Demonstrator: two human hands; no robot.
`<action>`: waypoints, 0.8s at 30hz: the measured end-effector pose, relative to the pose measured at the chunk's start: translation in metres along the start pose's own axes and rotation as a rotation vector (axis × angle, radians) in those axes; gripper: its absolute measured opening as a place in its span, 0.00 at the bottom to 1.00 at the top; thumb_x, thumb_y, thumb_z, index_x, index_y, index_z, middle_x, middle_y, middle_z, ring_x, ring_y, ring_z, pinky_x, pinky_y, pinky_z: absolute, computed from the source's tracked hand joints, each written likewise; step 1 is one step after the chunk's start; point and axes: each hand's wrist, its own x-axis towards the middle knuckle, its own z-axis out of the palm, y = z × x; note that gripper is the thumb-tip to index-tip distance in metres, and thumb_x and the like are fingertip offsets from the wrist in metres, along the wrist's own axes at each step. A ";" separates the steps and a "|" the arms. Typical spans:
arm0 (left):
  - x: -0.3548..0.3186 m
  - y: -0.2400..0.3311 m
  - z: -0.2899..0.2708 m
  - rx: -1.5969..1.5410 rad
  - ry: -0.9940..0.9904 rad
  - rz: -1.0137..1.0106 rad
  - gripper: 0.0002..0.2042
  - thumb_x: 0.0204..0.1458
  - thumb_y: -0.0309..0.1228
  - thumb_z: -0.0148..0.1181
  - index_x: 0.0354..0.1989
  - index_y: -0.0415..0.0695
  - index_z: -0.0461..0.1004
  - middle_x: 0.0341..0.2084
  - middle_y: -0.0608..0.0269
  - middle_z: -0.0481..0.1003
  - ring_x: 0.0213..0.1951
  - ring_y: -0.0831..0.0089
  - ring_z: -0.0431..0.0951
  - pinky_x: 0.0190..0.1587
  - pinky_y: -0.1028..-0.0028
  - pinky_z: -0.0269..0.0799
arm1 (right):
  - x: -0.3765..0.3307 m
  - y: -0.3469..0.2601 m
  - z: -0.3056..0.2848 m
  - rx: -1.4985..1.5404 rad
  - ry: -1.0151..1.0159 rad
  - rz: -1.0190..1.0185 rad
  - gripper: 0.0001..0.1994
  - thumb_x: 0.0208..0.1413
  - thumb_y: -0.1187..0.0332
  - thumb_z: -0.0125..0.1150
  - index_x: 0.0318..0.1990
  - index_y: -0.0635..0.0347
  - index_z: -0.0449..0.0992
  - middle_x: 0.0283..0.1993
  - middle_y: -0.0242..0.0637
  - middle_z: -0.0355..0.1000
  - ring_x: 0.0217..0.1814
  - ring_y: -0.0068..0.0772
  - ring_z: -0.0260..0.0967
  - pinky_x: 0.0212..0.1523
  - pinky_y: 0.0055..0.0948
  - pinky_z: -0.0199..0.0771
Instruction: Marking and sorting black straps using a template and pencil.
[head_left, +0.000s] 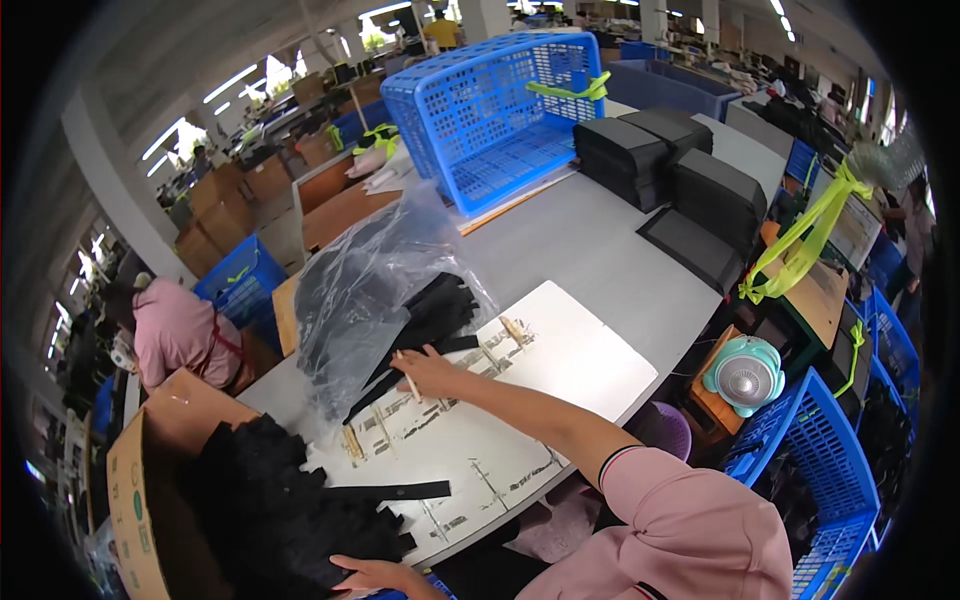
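My right hand (pixel 428 373) reaches across a marked white board (pixel 580 350), closed around a slim pale pencil-like stick (pixel 409 379). Under and beside its fingers lies a dark strip (pixel 375 393) on the board. My left hand (pixel 375 573) rests at the edge of a heap of black fabric strips (pixel 270 510), its fingers stretched against them and partly apart. One loose black strip (pixel 390 491) sticks out from the heap over the board. More black strips (pixel 437 310) are stacked by the board's far edge, partly inside a clear plastic bag (pixel 350 290).
A cardboard box (pixel 130 500) stands left of the heap. On the grey table (pixel 560 235) are a blue basket (pixel 430 130) on its side and stacked black pieces (pixel 715 195). A small teal fan (pixel 745 375) and another blue basket (pixel 835 450) stand right. A co-worker (pixel 185 335) sits left.
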 end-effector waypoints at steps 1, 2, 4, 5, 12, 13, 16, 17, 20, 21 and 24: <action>-0.002 0.008 -0.001 -0.030 -0.028 0.004 0.39 0.61 0.49 0.59 0.63 0.22 0.56 0.58 0.28 0.67 0.50 0.46 0.73 0.56 0.60 0.73 | -0.006 -0.001 0.003 -0.011 0.026 -0.010 0.31 0.64 0.51 0.57 0.68 0.59 0.60 0.76 0.48 0.53 0.80 0.44 0.46 0.73 0.59 0.43; -0.001 0.009 -0.003 -0.057 -0.052 0.007 0.38 0.61 0.48 0.60 0.62 0.23 0.57 0.58 0.30 0.67 0.50 0.47 0.74 0.57 0.61 0.73 | -0.016 -0.006 0.003 0.028 0.049 -0.022 0.31 0.63 0.53 0.59 0.68 0.57 0.61 0.76 0.47 0.53 0.79 0.44 0.46 0.73 0.61 0.41; 0.006 0.002 -0.008 -0.037 -0.038 0.041 0.37 0.61 0.49 0.61 0.61 0.23 0.58 0.58 0.30 0.67 0.51 0.48 0.74 0.57 0.62 0.73 | -0.033 -0.022 0.007 -0.026 0.065 -0.077 0.30 0.61 0.54 0.61 0.66 0.57 0.62 0.74 0.47 0.56 0.78 0.44 0.48 0.72 0.64 0.43; 0.005 0.001 -0.009 -0.025 -0.040 0.015 0.37 0.60 0.49 0.61 0.60 0.23 0.59 0.58 0.30 0.67 0.51 0.48 0.73 0.58 0.62 0.73 | -0.045 -0.027 0.009 -0.028 0.073 -0.070 0.30 0.61 0.54 0.61 0.66 0.57 0.62 0.74 0.47 0.56 0.78 0.44 0.48 0.72 0.64 0.43; 0.006 0.000 -0.011 0.101 -0.063 0.018 0.41 0.60 0.52 0.60 0.60 0.19 0.55 0.60 0.24 0.62 0.53 0.48 0.72 0.59 0.61 0.71 | -0.136 -0.065 0.009 -0.022 0.046 -0.002 0.30 0.64 0.53 0.57 0.68 0.57 0.61 0.76 0.47 0.52 0.81 0.42 0.43 0.78 0.52 0.35; 0.005 -0.002 -0.015 0.067 -0.094 0.011 0.43 0.61 0.53 0.59 0.62 0.19 0.53 0.62 0.23 0.59 0.56 0.48 0.70 0.61 0.61 0.69 | -0.143 -0.067 0.011 -0.058 0.061 -0.005 0.29 0.65 0.53 0.56 0.68 0.57 0.61 0.76 0.47 0.53 0.81 0.43 0.43 0.78 0.52 0.34; -0.008 -0.003 -0.016 0.068 -0.008 0.044 0.46 0.62 0.53 0.56 0.66 0.17 0.46 0.67 0.23 0.52 0.62 0.48 0.65 0.67 0.63 0.62 | -0.151 -0.066 0.014 -0.091 0.109 -0.018 0.30 0.66 0.50 0.53 0.68 0.59 0.62 0.76 0.48 0.54 0.81 0.44 0.43 0.79 0.51 0.31; -0.016 0.011 -0.021 0.051 -0.117 -0.061 0.46 0.66 0.51 0.50 0.73 0.26 0.30 0.74 0.30 0.30 0.76 0.53 0.40 0.76 0.70 0.39 | -0.150 -0.063 0.013 -0.100 0.082 -0.037 0.29 0.66 0.51 0.54 0.68 0.59 0.62 0.75 0.48 0.54 0.81 0.44 0.43 0.79 0.52 0.32; -0.018 0.011 -0.022 0.127 -0.201 -0.115 0.45 0.67 0.50 0.48 0.72 0.23 0.34 0.71 0.22 0.39 0.74 0.43 0.46 0.74 0.64 0.44 | -0.141 -0.055 0.011 -0.056 0.091 -0.118 0.30 0.63 0.54 0.59 0.66 0.61 0.62 0.72 0.50 0.58 0.79 0.47 0.46 0.77 0.53 0.38; -0.003 -0.022 -0.015 0.275 -0.170 -0.051 0.44 0.67 0.51 0.47 0.70 0.19 0.38 0.66 0.14 0.48 0.69 0.35 0.54 0.71 0.57 0.49 | -0.130 -0.048 0.020 -0.019 0.088 -0.132 0.30 0.62 0.54 0.60 0.66 0.62 0.63 0.71 0.50 0.58 0.79 0.47 0.48 0.77 0.53 0.39; -0.007 -0.006 -0.025 0.351 -0.127 -0.093 0.45 0.67 0.53 0.46 0.68 0.15 0.41 0.65 0.12 0.48 0.69 0.32 0.53 0.73 0.55 0.48 | -0.118 -0.064 0.027 0.002 0.159 -0.125 0.30 0.60 0.54 0.62 0.64 0.63 0.64 0.70 0.50 0.60 0.76 0.48 0.51 0.75 0.54 0.42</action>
